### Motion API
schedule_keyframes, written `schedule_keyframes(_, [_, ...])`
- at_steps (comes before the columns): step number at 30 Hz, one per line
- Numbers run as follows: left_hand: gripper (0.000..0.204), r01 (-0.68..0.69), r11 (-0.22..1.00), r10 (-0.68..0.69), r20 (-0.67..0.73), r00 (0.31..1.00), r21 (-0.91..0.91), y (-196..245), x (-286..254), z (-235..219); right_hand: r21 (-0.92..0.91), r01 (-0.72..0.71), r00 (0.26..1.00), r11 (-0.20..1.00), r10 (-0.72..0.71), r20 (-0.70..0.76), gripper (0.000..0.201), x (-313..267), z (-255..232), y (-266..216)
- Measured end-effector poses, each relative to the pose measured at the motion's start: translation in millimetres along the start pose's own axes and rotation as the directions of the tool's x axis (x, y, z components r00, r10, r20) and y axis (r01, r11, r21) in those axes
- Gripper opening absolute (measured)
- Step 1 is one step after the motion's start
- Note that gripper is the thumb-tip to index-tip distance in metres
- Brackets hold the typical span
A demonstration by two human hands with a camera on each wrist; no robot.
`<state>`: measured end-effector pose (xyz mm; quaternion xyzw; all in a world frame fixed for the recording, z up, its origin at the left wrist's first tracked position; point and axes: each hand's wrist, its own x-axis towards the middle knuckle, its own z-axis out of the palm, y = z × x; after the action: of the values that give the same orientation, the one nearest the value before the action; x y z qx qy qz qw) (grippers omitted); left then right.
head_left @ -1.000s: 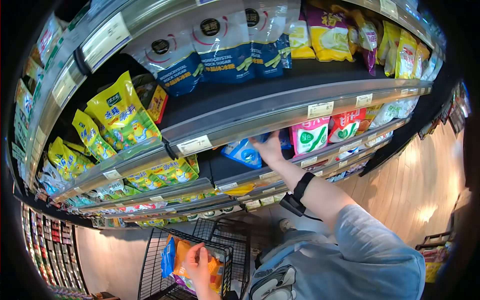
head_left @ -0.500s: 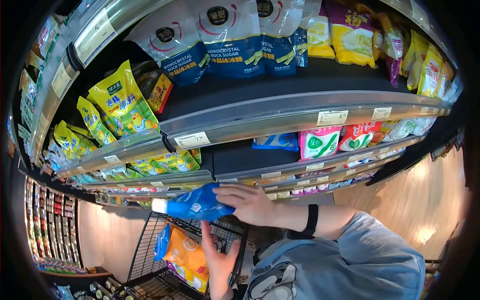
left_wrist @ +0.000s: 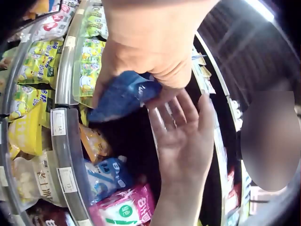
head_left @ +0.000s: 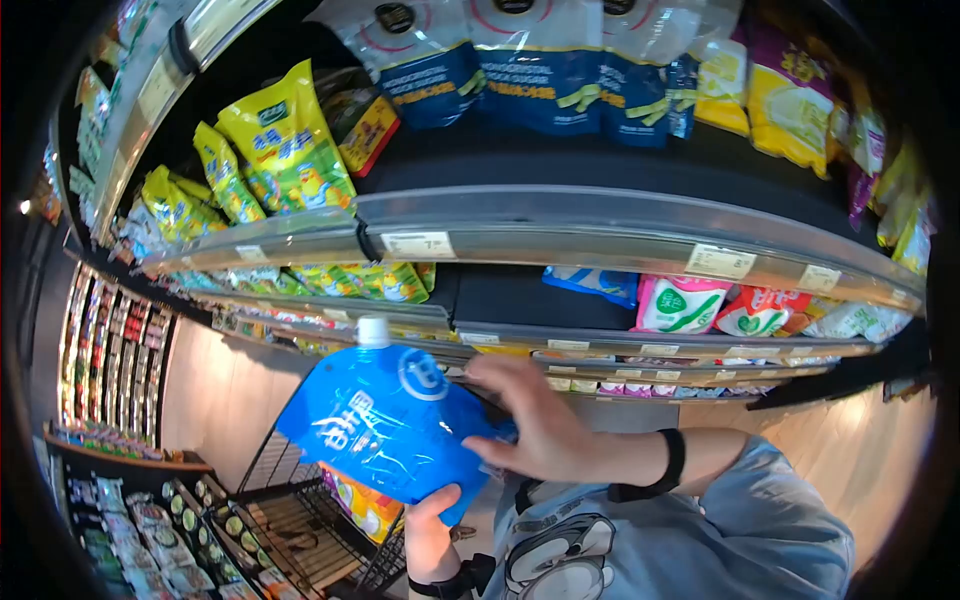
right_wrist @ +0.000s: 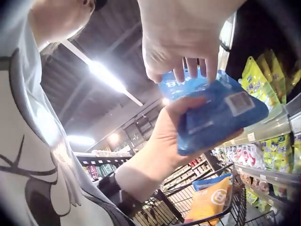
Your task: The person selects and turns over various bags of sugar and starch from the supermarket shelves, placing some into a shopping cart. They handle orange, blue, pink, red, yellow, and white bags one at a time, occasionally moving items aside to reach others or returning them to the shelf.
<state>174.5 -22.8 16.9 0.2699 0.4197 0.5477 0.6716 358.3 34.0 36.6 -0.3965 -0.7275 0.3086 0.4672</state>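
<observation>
Above the cart, our left hand grips a blue spouted pouch (white-capped); our right hand spreads alongside.

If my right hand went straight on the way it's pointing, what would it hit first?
Your right hand would likely meet the blue pouch in your left hand first; whether it already touches is unclear.

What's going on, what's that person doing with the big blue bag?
The person is at some store shelves, holding the blue bag with their left hand. Their right hand is open at the bag's edge; I can't tell if it's touching. The bag has a white cap on it. It isn't in the wire cart, where an orange bag lies.
</observation>
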Motion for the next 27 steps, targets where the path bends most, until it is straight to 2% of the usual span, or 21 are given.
schedule_keyframes(1, [0.091,-0.013,1.000,0.013,-0.027,1.000,-0.003,-4,0,-1,0.065,-0.117,0.991,0.991,0.121,-0.064,0.069,-4,-1,8])
schedule_keyframes(2, [0.089,0.025,0.990,-0.021,0.034,0.999,-0.138,-11,0,-3,0.244,-0.328,0.943,0.913,0.303,0.135,0.072,-11,-2,18])
schedule_keyframes(3, [0.087,0.068,0.961,-0.043,0.100,0.994,-0.267,-15,0,-3,0.357,-0.543,0.831,0.760,0.426,0.357,0.075,-16,-1,24])
schedule_keyframes(4, [0.077,0.208,0.924,-0.183,0.106,0.977,-0.320,-8,-6,1,0.597,-0.630,0.757,0.496,0.225,0.613,0.067,-12,-1,33])
schedule_keyframes(5, [0.077,0.194,0.926,-0.174,0.088,0.981,-0.325,-8,-3,3,0.593,-0.636,0.749,0.493,0.213,0.627,0.067,-13,-3,33])
schedule_keyframes(6, [0.071,0.305,0.915,-0.314,0.009,0.949,-0.265,-9,2,4,0.461,-0.799,0.588,0.387,0.337,0.736,0.063,-15,-9,31])
schedule_keyframes(7, [0.064,0.419,0.882,-0.443,-0.075,0.893,-0.216,-12,6,3,0.305,-0.916,0.393,0.259,0.437,0.809,0.059,-18,-15,31])
schedule_keyframes(8, [0.053,0.463,0.849,-0.497,-0.088,0.863,-0.255,-17,7,3,0.343,-0.933,0.351,0.106,0.466,0.812,0.054,-27,-10,44])
schedule_keyframes(9, [0.053,0.454,0.853,-0.489,-0.094,0.867,-0.257,-20,8,-1,0.339,-0.934,0.350,0.111,0.459,0.817,0.054,-30,-11,46])
schedule_keyframes(11, [0.050,0.529,0.815,-0.536,0.039,0.843,-0.237,-28,7,-10,0.378,-0.924,0.296,-0.054,0.524,0.799,0.056,-37,-12,51])
schedule_keyframes(12, [0.051,0.494,0.839,-0.504,0.016,0.864,-0.230,-36,7,-7,0.376,-0.924,0.290,-0.063,0.524,0.801,0.056,-40,-13,54])
schedule_keyframes(13, [0.051,0.501,0.834,-0.512,0.014,0.859,-0.230,-37,4,-5,0.362,-0.932,0.314,0.009,0.520,0.795,0.058,-43,-14,57])
schedule_keyframes(14, [0.051,0.488,0.860,-0.494,-0.006,0.869,-0.146,-35,1,-1,0.349,-0.933,0.341,0.085,0.515,0.786,0.061,-45,-17,59])
schedule_keyframes(15, [0.052,0.472,0.880,-0.474,-0.023,0.880,-0.061,-33,0,4,0.351,-0.933,0.341,0.082,0.520,0.783,0.061,-46,-19,59])
schedule_keyframes(17, [0.056,0.484,0.870,-0.487,-0.014,0.873,-0.087,-32,-3,11,0.434,-0.866,0.501,0.250,0.444,0.743,0.063,-47,-24,56])
schedule_keyframes(18, [0.058,0.418,0.906,-0.418,0.024,0.908,-0.058,-34,-4,12,0.437,-0.865,0.502,0.248,0.449,0.739,0.063,-48,-26,54])
schedule_keyframes(19, [0.059,0.347,0.937,-0.345,0.064,0.936,-0.031,-35,-5,14,0.472,-0.821,0.571,0.322,0.444,0.691,0.064,-49,-29,51])
schedule_keyframes(20, [0.062,0.327,0.945,-0.326,0.076,0.942,-0.011,-35,-5,16,0.501,-0.770,0.637,0.395,0.432,0.638,0.066,-50,-31,50])
schedule_keyframes(21, [0.062,0.330,0.944,-0.329,0.079,0.941,-0.008,-36,-5,18,0.503,-0.769,0.639,0.394,0.435,0.635,0.066,-53,-31,51])
schedule_keyframes(23, [0.063,0.222,0.962,-0.232,0.047,0.972,0.156,-38,-7,21,0.538,-0.703,0.707,0.465,0.381,0.596,0.070,-59,-31,54])
schedule_keyframes(27, [0.061,0.230,0.960,-0.242,0.059,0.969,0.162,-34,-9,32,0.480,-0.743,0.663,0.466,0.416,0.623,0.072,-66,-39,56])
